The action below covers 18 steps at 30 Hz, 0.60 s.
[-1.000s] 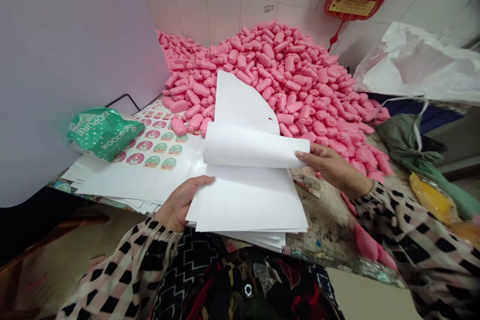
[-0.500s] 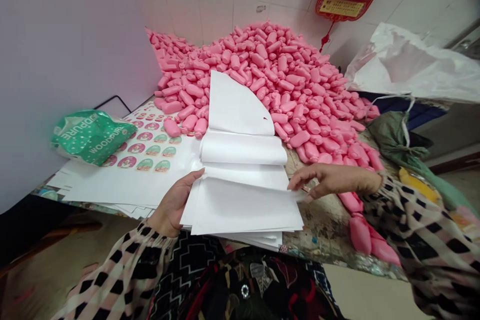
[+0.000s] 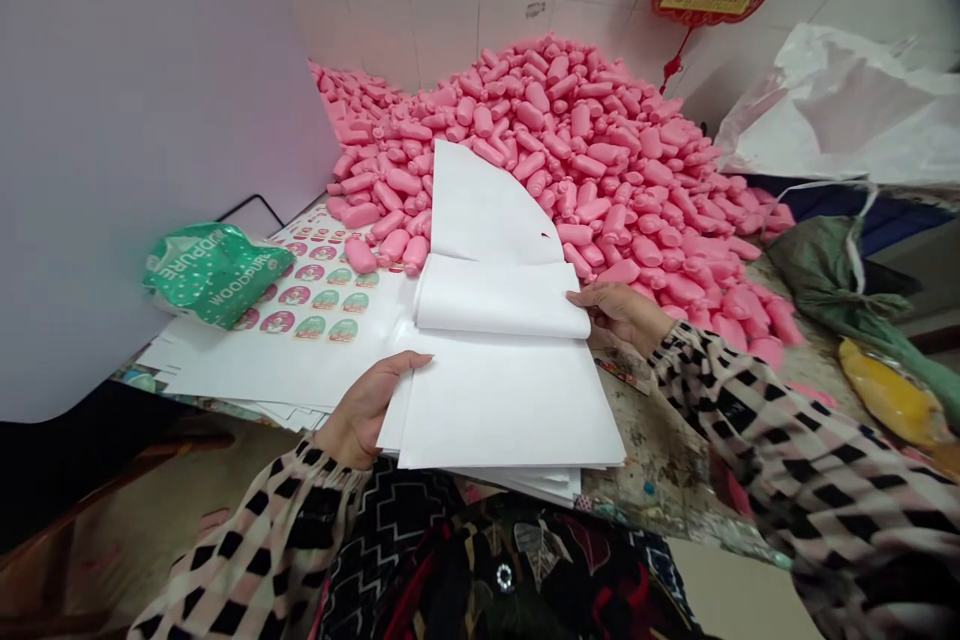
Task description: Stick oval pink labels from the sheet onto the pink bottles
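Observation:
A stack of white paper sheets [image 3: 510, 410] lies in front of me at the table's near edge. My left hand [image 3: 367, 408] is closed on its left side, thumb on top and fingers underneath. Across the upper part runs a folded-back flap of paper [image 3: 502, 300], curled along its lower edge. My right hand [image 3: 621, 312] pinches the flap's right edge between thumb and fingers. Beyond the flap, a sheet with a curved edge [image 3: 487, 205] leans against the pink pieces and shows a small dark mark.
A big heap of pink bottle-shaped pieces [image 3: 570, 150] fills the back. Left are sticker sheets [image 3: 330, 310] and a green WOODPURE pack [image 3: 217, 272]. At right lie a white plastic bag [image 3: 847, 110], a dark green bag [image 3: 832, 270] and a yellow packet [image 3: 892, 390].
My right hand has moved up and away from me, from the lower sheets' right edge to the folded flap. The lower sheets now lie flatter. My left hand still holds the left side.

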Motion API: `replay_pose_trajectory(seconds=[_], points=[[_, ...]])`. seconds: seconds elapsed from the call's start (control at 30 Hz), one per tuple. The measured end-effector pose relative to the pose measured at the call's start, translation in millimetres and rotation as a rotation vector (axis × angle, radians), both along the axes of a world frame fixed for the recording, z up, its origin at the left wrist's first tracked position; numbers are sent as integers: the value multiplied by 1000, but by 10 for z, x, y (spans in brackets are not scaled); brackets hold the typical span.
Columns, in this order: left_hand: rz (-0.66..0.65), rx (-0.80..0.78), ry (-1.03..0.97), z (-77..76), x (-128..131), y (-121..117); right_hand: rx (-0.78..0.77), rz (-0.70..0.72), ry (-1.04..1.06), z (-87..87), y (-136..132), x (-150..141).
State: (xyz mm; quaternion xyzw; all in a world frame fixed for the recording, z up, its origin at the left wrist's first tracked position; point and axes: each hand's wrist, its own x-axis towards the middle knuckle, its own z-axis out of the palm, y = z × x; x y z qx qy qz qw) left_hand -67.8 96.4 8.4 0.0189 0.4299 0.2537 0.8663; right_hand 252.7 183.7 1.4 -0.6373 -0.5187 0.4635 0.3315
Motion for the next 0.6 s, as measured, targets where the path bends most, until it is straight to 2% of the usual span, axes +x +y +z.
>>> replay_pose_trajectory(seconds=[0.13,0.33,0.5,0.53,0.6], points=[[-15,-2,6,16,6,6,113,0,-219,22,-3,21],[-8,10,11,14,0,-6,317,69,-646,234,-170,35],[14,34,-25,-13,-3,-16,547,183,-1092,373,-290,3],[17,37,-32,-12,-1,-16,589,179,-1098,384,-296,0],[16,36,-35,-3,6,-15,595,121,-926,395,-299,-5]])
